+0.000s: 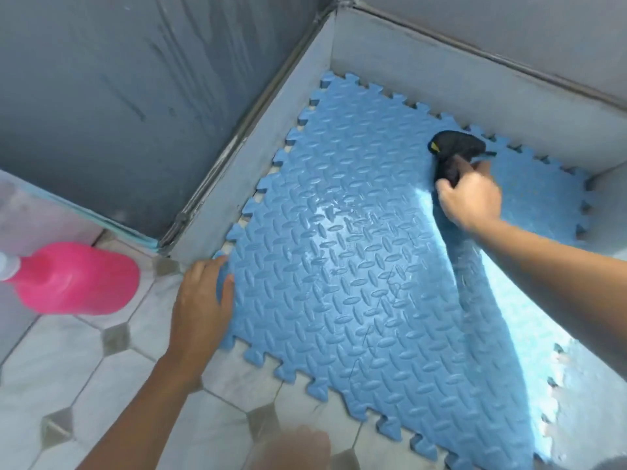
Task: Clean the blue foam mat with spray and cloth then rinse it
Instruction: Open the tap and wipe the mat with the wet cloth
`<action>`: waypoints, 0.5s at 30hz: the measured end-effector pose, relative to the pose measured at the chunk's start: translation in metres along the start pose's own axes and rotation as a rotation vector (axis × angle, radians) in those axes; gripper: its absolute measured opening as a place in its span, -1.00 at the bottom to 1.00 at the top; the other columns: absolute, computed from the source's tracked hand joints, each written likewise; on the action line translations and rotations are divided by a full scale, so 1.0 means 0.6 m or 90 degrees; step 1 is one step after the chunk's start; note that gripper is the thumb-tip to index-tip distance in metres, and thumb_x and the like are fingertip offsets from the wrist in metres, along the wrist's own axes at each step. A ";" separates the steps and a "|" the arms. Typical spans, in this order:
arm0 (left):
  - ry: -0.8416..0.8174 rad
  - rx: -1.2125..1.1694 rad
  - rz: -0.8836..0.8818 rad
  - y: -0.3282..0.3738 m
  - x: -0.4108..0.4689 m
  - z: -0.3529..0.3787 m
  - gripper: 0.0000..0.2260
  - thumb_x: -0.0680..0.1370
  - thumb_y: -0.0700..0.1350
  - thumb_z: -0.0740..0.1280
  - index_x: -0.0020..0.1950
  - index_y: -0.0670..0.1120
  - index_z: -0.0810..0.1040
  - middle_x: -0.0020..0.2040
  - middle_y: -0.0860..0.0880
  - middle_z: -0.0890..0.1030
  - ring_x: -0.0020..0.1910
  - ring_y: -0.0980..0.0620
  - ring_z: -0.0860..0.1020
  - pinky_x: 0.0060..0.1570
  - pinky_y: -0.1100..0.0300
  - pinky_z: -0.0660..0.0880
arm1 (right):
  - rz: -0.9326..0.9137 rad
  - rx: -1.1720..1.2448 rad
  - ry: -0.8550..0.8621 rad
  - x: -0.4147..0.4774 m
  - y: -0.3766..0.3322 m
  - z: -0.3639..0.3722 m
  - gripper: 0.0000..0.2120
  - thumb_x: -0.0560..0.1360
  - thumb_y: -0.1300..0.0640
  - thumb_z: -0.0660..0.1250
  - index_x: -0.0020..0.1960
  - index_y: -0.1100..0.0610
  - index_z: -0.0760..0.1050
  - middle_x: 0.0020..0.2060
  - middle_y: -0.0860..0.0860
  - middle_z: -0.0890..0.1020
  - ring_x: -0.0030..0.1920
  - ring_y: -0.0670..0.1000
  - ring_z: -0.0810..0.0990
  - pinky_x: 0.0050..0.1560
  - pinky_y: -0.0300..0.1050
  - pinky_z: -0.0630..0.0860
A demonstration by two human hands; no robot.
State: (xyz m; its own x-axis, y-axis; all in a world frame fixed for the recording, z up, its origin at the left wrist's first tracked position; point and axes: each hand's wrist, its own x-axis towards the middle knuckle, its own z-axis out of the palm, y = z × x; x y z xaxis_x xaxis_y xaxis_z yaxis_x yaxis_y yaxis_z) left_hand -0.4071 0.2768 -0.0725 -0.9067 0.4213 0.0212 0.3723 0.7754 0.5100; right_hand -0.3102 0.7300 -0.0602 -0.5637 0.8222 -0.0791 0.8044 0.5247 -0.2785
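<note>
Head view. A blue foam mat (356, 266) with a raised diamond-plate pattern and interlocking toothed edges fills the centre of the picture. Its far part, toward 1 o'clock, lies inside a low grey-walled recess (278, 106), while its near part extends out over a floor of pale octagonal tiles with small grey diamond insets (84, 361) toward 6 o'clock. A wet, glossy patch shows on the mat just above centre.

The left hand (203, 300), at about 8 o'clock from the mat's centre, lies on the mat's left toothed edge with fingers loosely spread, the fingertips curled over the foam.

The right hand (471, 195), at about 2 o'clock, has its fingers pressed together around a bunched black cloth (454, 150), which touches the mat surface near the far edge. A small yellow mark shows on the cloth's left end.

A pink plastic spray bottle (78, 279) with a pale neck sits at 9 o'clock, well apart from the mat. Whether it stands or lies on the tiles cannot be told.
</note>
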 end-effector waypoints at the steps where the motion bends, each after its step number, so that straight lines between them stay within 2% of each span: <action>1: -0.005 -0.006 -0.027 -0.012 -0.019 -0.009 -0.71 0.64 -0.22 0.34 0.37 -0.19 0.56 0.20 -0.15 0.56 0.24 -0.16 0.48 0.27 -0.09 0.46 | -0.034 0.003 -0.007 -0.015 -0.042 0.015 -0.53 0.53 -0.04 0.25 0.43 -0.03 0.41 0.29 0.25 0.41 0.13 0.35 0.54 0.12 0.10 0.48; 3: -0.004 -0.009 -0.054 -0.035 -0.038 -0.015 -0.71 0.62 -0.26 0.35 0.36 -0.20 0.58 0.19 -0.16 0.54 0.23 -0.18 0.47 0.28 -0.07 0.45 | -0.148 0.023 -0.033 -0.063 -0.123 0.046 -0.44 0.55 -0.04 0.28 0.52 0.03 0.35 0.34 0.23 0.38 0.19 0.32 0.52 0.15 0.10 0.50; 6: 0.016 -0.049 -0.084 -0.055 -0.031 -0.030 -0.74 0.59 -0.30 0.41 0.28 -0.21 0.65 0.12 -0.18 0.56 0.07 -0.16 0.56 0.16 -0.03 0.55 | -0.405 0.023 -0.116 -0.167 -0.221 0.080 -0.44 0.52 -0.02 0.30 0.50 0.05 0.35 0.28 0.17 0.41 0.18 0.26 0.51 0.01 0.10 0.57; 9: -0.014 -0.124 -0.182 -0.073 -0.021 -0.052 -0.79 0.58 -0.33 0.42 0.19 -0.16 0.70 -0.05 -0.15 0.68 -0.21 0.14 0.60 -0.08 0.41 0.51 | -0.658 -0.005 -0.188 -0.286 -0.271 0.109 -0.41 0.46 0.02 0.38 0.46 0.09 0.38 0.21 0.15 0.45 0.08 0.22 0.54 -0.17 0.10 0.62; 10: -0.033 -0.151 -0.208 -0.080 -0.021 -0.056 -0.79 0.57 -0.34 0.42 0.13 -0.11 0.71 -0.08 -0.14 0.70 -0.23 0.20 0.62 -0.10 0.45 0.53 | -0.740 -0.001 -0.208 -0.324 -0.275 0.117 -0.40 0.44 0.03 0.41 0.45 0.13 0.41 0.17 0.16 0.47 0.03 0.21 0.55 -0.25 0.07 0.62; 11: -0.048 -0.181 -0.232 -0.087 -0.019 -0.058 -0.79 0.57 -0.34 0.43 0.08 -0.05 0.70 -0.09 -0.15 0.72 -0.20 0.21 0.65 -0.05 0.34 0.61 | -0.820 -0.005 -0.231 -0.356 -0.272 0.122 -0.41 0.43 0.05 0.44 0.43 0.16 0.44 0.14 0.17 0.48 -0.02 0.20 0.55 -0.33 0.04 0.59; 13: -0.080 -0.216 -0.280 -0.092 -0.014 -0.065 -0.77 0.56 -0.31 0.45 0.00 0.04 0.69 -0.13 -0.07 0.74 -0.09 -0.12 0.71 -0.01 -0.05 0.69 | -0.941 -0.024 -0.267 -0.387 -0.241 0.122 -0.44 0.43 0.07 0.46 0.40 0.14 0.48 0.08 0.14 0.50 -0.06 0.17 0.55 -0.43 -0.03 0.51; 14: -0.089 -0.212 -0.288 -0.094 -0.012 -0.067 -0.74 0.55 -0.30 0.47 -0.04 0.09 0.69 -0.18 0.05 0.75 -0.09 -0.19 0.71 -0.01 -0.12 0.68 | -0.979 -0.030 -0.283 -0.387 -0.217 0.115 -0.46 0.45 0.06 0.44 0.41 0.11 0.48 0.07 0.12 0.51 -0.06 0.15 0.54 -0.45 -0.04 0.49; 15: -0.087 -0.200 -0.284 -0.096 -0.010 -0.067 -0.71 0.54 -0.30 0.47 -0.07 0.14 0.68 -0.23 0.17 0.73 -0.12 -0.15 0.70 -0.01 -0.08 0.68 | -1.005 -0.037 -0.295 -0.376 -0.190 0.103 -0.49 0.49 0.06 0.40 0.43 0.07 0.47 0.07 0.11 0.51 -0.04 0.13 0.53 -0.45 -0.05 0.50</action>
State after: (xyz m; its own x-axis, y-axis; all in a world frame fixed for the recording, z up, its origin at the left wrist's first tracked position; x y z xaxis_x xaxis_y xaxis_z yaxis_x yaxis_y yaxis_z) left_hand -0.4312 0.2107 -0.0676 -0.9210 0.1576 -0.3563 -0.1374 0.7243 0.6756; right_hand -0.2864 0.4708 -0.0700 -0.7783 -0.6269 -0.0343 -0.5847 0.7437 -0.3241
